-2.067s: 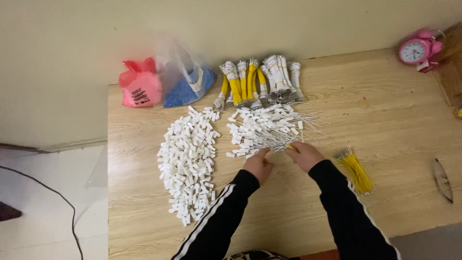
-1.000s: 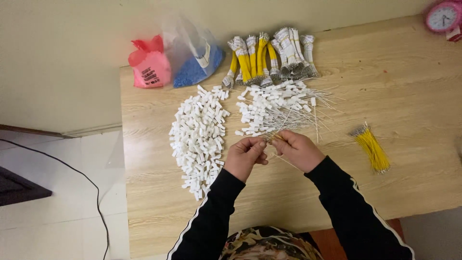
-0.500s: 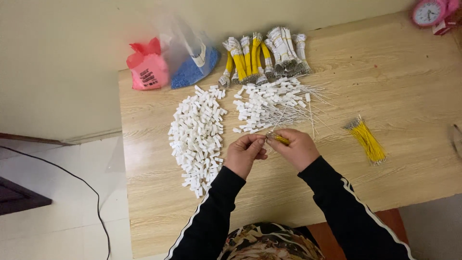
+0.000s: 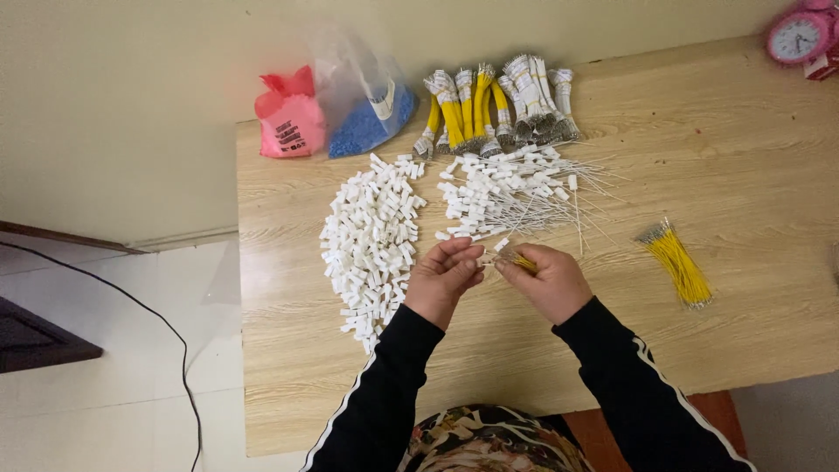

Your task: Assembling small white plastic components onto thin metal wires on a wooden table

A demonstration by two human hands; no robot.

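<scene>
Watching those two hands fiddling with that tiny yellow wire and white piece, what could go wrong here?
The left hand and right hand pinch a thin yellow wire and a small white piece above the table; either could slip and drop. A forearm might sweep the loose pile of white pieces toward the table's edge. The fine leads of the wired pieces could tangle.

The setting is a home used for small piecework assembly. A light wooden table [image 4: 717, 140] stands against a plain cream wall [image 4: 131, 105], over a pale tiled floor [image 4: 114, 367]. A pink alarm clock [image 4: 797, 37] sits far up and to the right of the right hand [image 4: 549, 281]. Sorted stock lies above the hands: white plastic pieces [image 4: 371, 240], bundled yellow wires [image 4: 489, 109], plastic bags [image 4: 336, 109].
</scene>
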